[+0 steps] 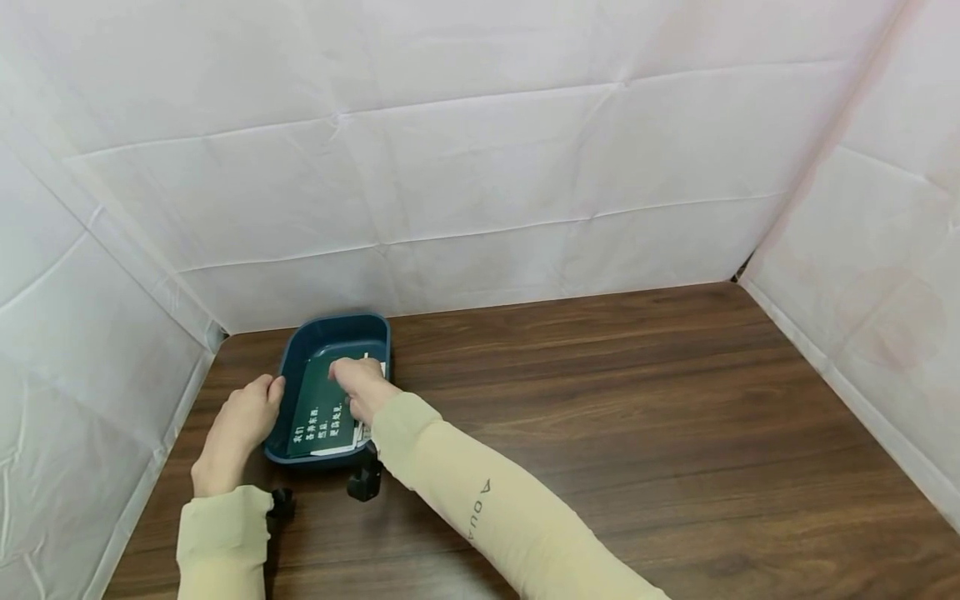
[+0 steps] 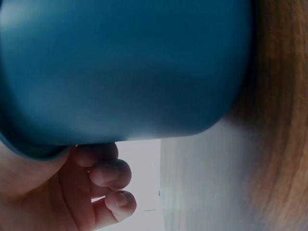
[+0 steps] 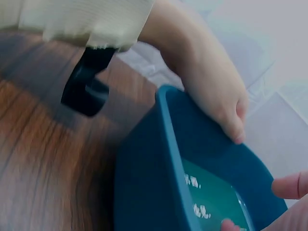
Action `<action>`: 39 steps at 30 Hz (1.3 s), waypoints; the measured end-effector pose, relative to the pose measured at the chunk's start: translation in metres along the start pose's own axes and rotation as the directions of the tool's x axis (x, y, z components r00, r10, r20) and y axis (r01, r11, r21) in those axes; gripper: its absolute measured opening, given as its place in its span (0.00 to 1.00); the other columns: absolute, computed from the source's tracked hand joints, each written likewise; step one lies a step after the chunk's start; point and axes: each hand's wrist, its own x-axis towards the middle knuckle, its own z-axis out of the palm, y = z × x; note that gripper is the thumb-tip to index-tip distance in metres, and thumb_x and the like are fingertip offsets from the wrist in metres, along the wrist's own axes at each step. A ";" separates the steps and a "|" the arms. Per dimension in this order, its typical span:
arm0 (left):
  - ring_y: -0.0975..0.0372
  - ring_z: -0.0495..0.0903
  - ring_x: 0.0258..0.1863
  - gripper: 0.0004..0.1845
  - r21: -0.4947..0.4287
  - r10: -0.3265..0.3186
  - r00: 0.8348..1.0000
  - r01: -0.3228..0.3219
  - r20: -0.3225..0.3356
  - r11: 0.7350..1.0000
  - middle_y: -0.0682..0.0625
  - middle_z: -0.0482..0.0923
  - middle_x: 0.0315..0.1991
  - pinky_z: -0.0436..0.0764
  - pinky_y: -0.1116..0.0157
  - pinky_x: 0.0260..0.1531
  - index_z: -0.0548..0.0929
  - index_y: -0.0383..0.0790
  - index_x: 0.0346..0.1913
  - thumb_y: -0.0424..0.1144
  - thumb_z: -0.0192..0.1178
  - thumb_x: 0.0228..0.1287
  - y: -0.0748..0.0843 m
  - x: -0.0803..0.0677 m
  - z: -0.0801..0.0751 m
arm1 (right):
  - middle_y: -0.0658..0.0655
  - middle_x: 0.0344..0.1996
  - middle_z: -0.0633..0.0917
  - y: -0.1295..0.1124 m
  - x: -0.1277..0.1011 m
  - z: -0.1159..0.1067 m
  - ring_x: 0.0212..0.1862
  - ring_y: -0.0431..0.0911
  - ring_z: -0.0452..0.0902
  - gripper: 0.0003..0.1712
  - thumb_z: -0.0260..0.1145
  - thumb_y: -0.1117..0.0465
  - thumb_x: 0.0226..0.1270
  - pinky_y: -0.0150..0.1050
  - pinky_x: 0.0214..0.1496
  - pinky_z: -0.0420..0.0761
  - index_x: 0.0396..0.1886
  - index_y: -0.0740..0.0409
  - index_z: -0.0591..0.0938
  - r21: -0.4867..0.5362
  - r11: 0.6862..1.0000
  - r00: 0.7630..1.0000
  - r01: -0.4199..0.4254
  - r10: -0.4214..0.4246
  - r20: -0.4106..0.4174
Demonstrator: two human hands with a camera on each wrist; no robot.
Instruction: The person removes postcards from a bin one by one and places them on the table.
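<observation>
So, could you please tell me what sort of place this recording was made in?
Probably a makeshift recording booth: creased white sheeting walls in a wooden table on three sides. Both hands, left and right, work at a blue tray holding a green card.

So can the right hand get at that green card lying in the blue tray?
Probably yes: the right hand is already down inside the open blue tray, fingers on the green card, with nothing covering it.
</observation>
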 end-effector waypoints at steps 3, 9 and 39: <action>0.47 0.71 0.26 0.25 0.001 0.001 1.000 -0.001 0.002 1.000 0.43 0.66 0.22 0.69 0.49 0.30 0.67 0.36 0.31 0.49 0.30 0.81 -0.001 0.000 0.000 | 0.57 0.60 0.73 0.001 0.003 -0.001 0.32 0.52 0.68 0.36 0.65 0.69 0.58 0.43 0.38 0.69 0.69 0.63 0.68 -0.053 0.998 1.000 0.024 -0.024 -0.002; 0.49 0.71 0.26 0.23 0.007 -0.002 1.000 0.002 -0.006 1.000 0.43 0.67 0.22 0.69 0.51 0.29 0.68 0.35 0.31 0.47 0.32 0.81 0.000 0.000 0.000 | 0.55 0.44 0.79 0.001 0.006 -0.001 0.22 0.48 0.67 0.33 0.67 0.63 0.65 0.39 0.23 0.64 0.69 0.61 0.69 -0.294 0.953 0.997 0.078 -0.072 0.032; 0.33 0.77 0.41 0.24 0.022 0.004 1.000 -0.005 0.027 1.000 0.30 0.77 0.35 0.73 0.42 0.35 0.71 0.28 0.42 0.45 0.31 0.81 -0.002 0.002 -0.001 | 0.52 0.07 0.71 0.003 0.000 0.007 0.12 0.43 0.69 0.25 0.64 0.53 0.71 0.34 0.18 0.69 0.12 0.55 0.76 -0.748 0.605 0.940 0.271 -0.335 0.070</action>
